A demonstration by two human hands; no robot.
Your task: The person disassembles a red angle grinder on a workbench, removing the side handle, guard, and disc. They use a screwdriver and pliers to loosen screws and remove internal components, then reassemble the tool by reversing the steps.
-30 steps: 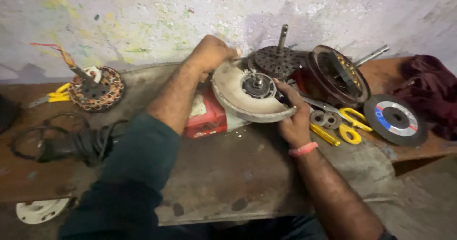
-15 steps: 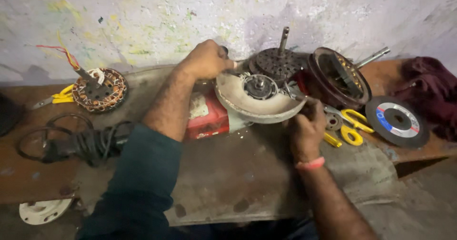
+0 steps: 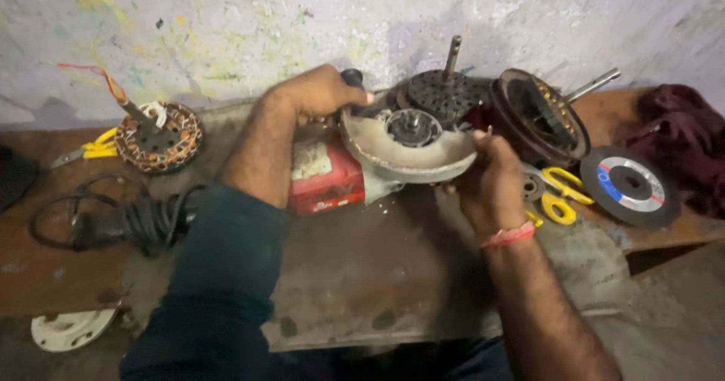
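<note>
A red angle grinder with a grey metal guard (image 3: 355, 171) lies at the middle of the worn grey table (image 3: 377, 275), a pale rectangular label on its red body facing up, and far right lies a dark round cutting disc with a blue, white and red label ring (image 3: 630, 185). The left hand (image 3: 317, 94) is closed around the grinder's black side knob at the far edge, while the right hand (image 3: 491, 181) grips the near right rim of the guard. Yellow-handled pliers (image 3: 559, 196) lie partly hidden behind the right hand, and the label print is too blurred to make out.
</note>
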